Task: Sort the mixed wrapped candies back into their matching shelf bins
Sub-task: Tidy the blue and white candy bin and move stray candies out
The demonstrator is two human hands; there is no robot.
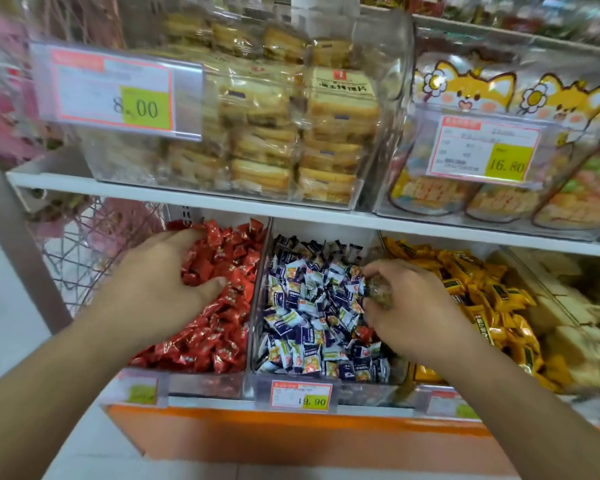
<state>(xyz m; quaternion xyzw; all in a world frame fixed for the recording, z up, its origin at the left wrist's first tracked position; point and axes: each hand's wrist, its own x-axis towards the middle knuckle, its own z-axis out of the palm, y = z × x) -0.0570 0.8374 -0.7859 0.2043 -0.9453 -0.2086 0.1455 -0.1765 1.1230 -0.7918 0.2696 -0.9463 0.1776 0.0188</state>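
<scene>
L hand (163, 271) lies palm-down on the red candies (215, 306) in the leftmost bin, fingers spread wide and pressed into the pile, thumb tucked under a few wrappers; can't tell if it actually grips any. R hand (406, 306) is over the right edge of the middle bin w/ the blue-and-white candies (309, 306), fingers pinched narrow around a small brownish wrapped piece (378, 292) that matches neither pile; it's blurred, so kind unclear. One stray red piece (364, 332) sits among the blue ones just below the R hand. Yellow packs (475, 296) fill the next bin to the right.

Risks, as I judge: the pinch looks light, so the brownish piece could slip back into the blue pile and get buried. L hand's spread fingers may shove red ones over the clear divider (257, 292) into the middle bin. The stray red one is easy to miss, half-hidden near the wrist
</scene>
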